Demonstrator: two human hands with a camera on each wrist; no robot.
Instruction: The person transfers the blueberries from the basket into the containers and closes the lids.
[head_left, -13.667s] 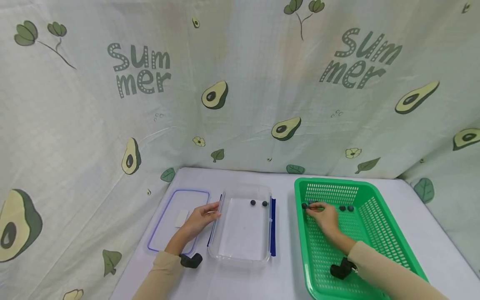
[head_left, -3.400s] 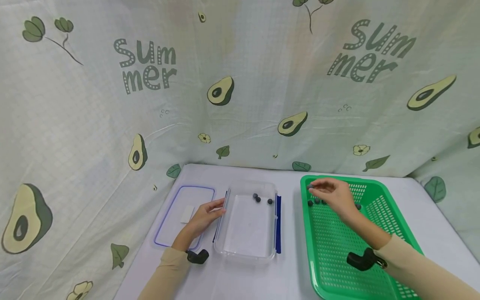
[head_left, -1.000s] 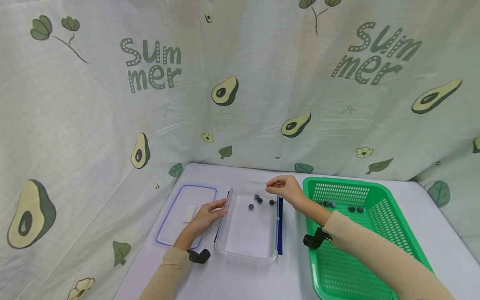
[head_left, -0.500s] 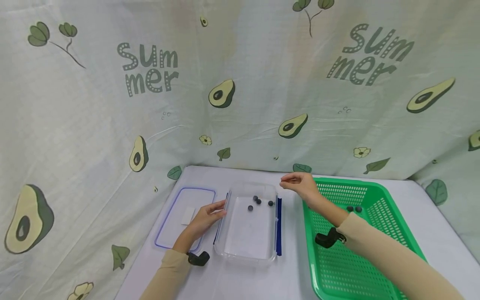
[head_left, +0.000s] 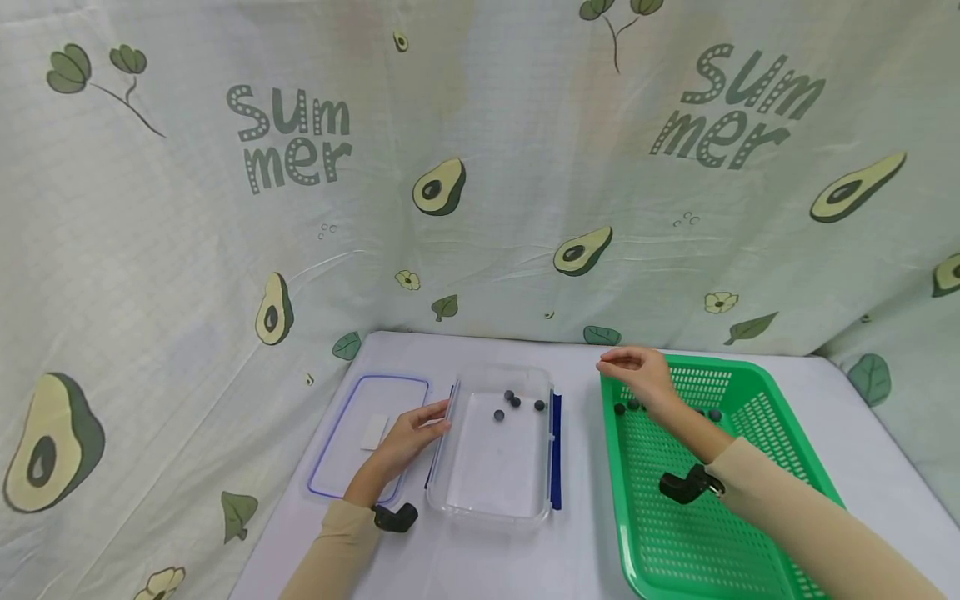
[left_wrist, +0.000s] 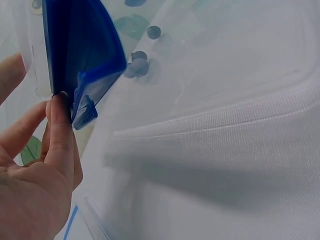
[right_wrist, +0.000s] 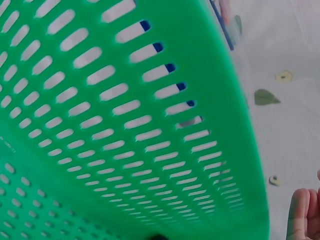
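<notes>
A clear plastic food container [head_left: 491, 475] holds several blueberries [head_left: 498, 415] toward its far end. My left hand [head_left: 408, 437] touches the container's left side, its fingers fairly straight; in the left wrist view the fingertips meet a blue latch flap [left_wrist: 82, 45]. Over the far left rim of a green plastic basket [head_left: 628, 508] hovers my right hand [head_left: 641, 379], thumb and fingertips brought near each other, with nothing visible between them. More blueberries [head_left: 716, 415] lie in the basket's far part, some of them hidden behind this hand. In the right wrist view, part of the right hand [right_wrist: 305, 212] shows beside the basket wall.
Left of the container lies a clear lid [head_left: 345, 442] with a blue rim, bearing a white rectangle [head_left: 375, 432]. Another blue latch flap [head_left: 556, 450] extends from the container's right side. A patterned curtain [head_left: 510, 167] hangs behind the white table [head_left: 585, 533].
My right hand has carried a blueberry from the basket to the container, let it go, and moved back right. The container holds more blueberries than before. My left hand has stayed at its side.
</notes>
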